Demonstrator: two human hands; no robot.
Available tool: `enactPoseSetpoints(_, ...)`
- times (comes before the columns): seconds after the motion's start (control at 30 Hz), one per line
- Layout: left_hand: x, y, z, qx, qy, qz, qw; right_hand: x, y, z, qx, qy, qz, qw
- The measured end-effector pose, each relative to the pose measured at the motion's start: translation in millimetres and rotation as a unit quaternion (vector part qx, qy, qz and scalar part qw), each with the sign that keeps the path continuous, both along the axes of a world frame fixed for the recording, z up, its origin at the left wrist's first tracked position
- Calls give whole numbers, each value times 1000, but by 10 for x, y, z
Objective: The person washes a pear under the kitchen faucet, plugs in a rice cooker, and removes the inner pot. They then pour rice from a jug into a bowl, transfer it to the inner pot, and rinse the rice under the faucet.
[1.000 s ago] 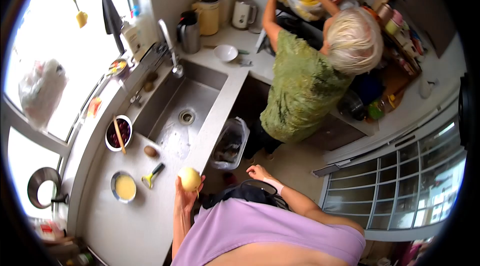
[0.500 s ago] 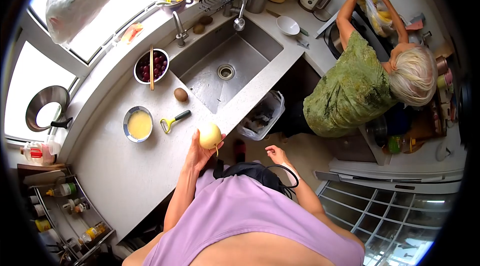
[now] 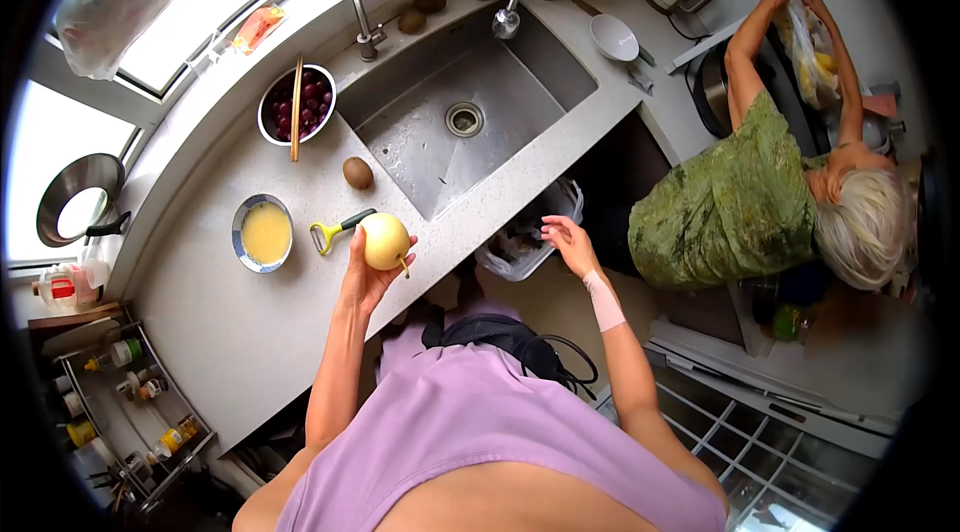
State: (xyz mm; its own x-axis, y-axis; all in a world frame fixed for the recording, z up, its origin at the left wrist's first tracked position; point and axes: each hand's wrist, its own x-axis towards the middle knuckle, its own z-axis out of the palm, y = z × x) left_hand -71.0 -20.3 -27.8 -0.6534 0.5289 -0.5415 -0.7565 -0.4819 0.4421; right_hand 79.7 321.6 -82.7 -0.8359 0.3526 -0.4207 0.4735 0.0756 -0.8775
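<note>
My left hand (image 3: 367, 277) is wrapped around a round, pale yellow pear (image 3: 386, 241) with its stem pointing down and right. It holds the pear over the counter's front edge. Just behind the pear, a yellow-green peeler (image 3: 325, 235) with a dark handle lies on the counter, the handle's end partly covered by the fruit. My right hand (image 3: 570, 242) hangs in the air near the bin, fingers loosely apart and holding nothing. A kiwi (image 3: 357, 173) rests between the peeler and a bowl of dark cherries (image 3: 318, 104) with chopsticks across it.
A bowl of yellow liquid (image 3: 265, 233) stands on the counter (image 3: 190, 332). Behind is the steel sink (image 3: 430, 177). A lined bin (image 3: 520, 267) stands below the counter edge. At right, a person in a green top (image 3: 720, 202) handles a plastic bag (image 3: 808, 57).
My left hand has carried the pear left and slightly up, closer to the peeler. My right hand has risen and its fingers have stretched out. The view has shifted slightly.
</note>
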Motion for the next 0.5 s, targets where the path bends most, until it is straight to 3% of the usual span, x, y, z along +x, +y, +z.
enactPoseSetpoints(0.23, -264, 709, -59, 12, -11, 61, 998, -1129, 786, 106, -27, 52, 14, 998)
enactPoseSetpoints(0.5, -852, 1691, -92, 16, 31, -45, 998, -2449, 1473, -129, -81, 93, 21, 992)
